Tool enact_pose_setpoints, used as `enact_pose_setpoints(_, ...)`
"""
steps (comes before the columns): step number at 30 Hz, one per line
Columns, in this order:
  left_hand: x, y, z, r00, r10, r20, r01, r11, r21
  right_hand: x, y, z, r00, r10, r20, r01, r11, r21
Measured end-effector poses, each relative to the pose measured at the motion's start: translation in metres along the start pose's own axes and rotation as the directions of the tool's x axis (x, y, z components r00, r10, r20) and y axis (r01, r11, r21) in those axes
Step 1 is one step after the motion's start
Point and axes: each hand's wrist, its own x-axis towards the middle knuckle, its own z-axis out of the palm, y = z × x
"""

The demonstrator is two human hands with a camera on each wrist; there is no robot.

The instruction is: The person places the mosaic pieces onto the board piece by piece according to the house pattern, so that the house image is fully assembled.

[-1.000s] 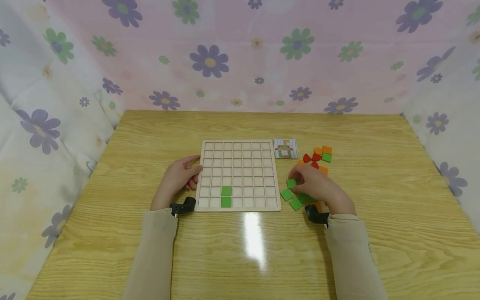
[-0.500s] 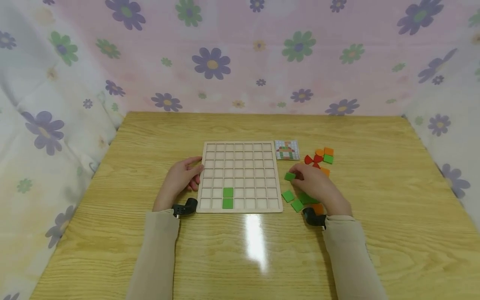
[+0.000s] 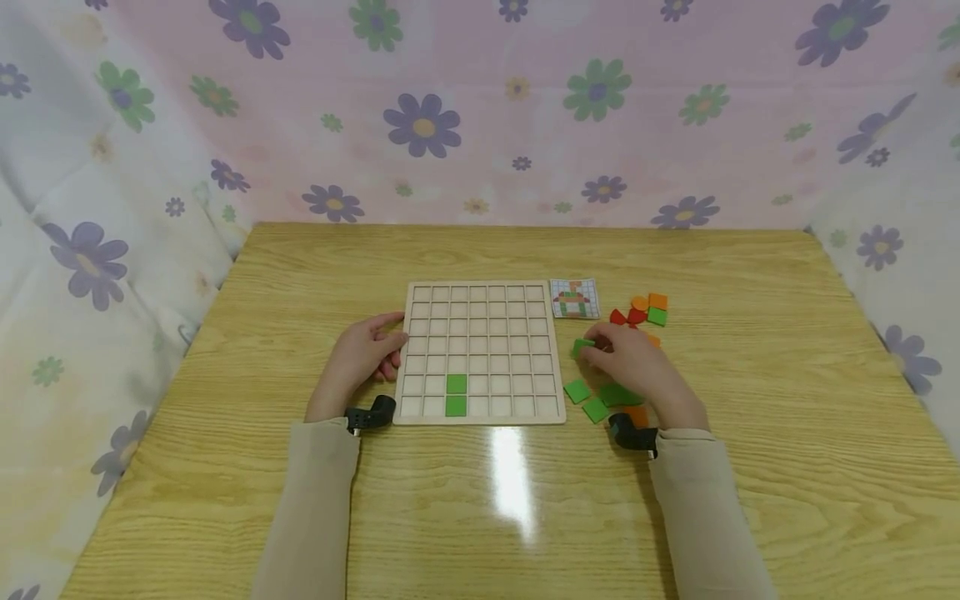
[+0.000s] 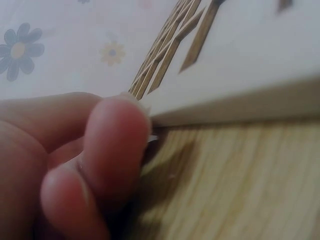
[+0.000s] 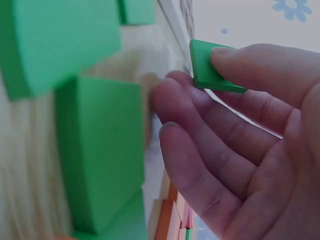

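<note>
I see room on the table in front of the board, but green squares block its right.

Left arm lower left of centre, right arm lower right, both reaching up frame, hands angled inward. Left hand: fingers pointing right, index straightest, others bent. Right hand right of centre, thumb and forefinger pinching, other fingers loosely bent mid-frame, wrist view.
</note>
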Motion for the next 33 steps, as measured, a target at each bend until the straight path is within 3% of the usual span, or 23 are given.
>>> enact_pose_setpoints(14, -0.001, 0.001, 0.0, 1.0, -0.001, -0.004, 0.001, 1.0, 0.007, 0.001, -0.008, 0.0, 0.999, 0.014, -0.047, -0.013, 1.0, 0.013)
enact_pose_setpoints(21, 0.0, 0.003, 0.001, 1.0, -0.004, -0.01, 0.004, 1.0, -0.001, 0.004, -0.016, 0.004, 0.997, -0.05, -0.055, 0.052, 0.998, 0.038)
enact_pose_setpoints(27, 0.0, 0.002, 0.002, 1.0, -0.002, -0.008, 0.002, 1.0, 0.014, 0.005, -0.021, 0.012, 0.998, -0.044, -0.051, 0.048, 0.995, 0.085)
enact_pose_setpoints(33, 0.0, 0.001, 0.0, 1.0, 0.001, -0.013, -0.001, 1.0, 0.01, 0.01, -0.028, 0.02, 0.996, -0.071, -0.062, 0.075, 0.995, 0.059)
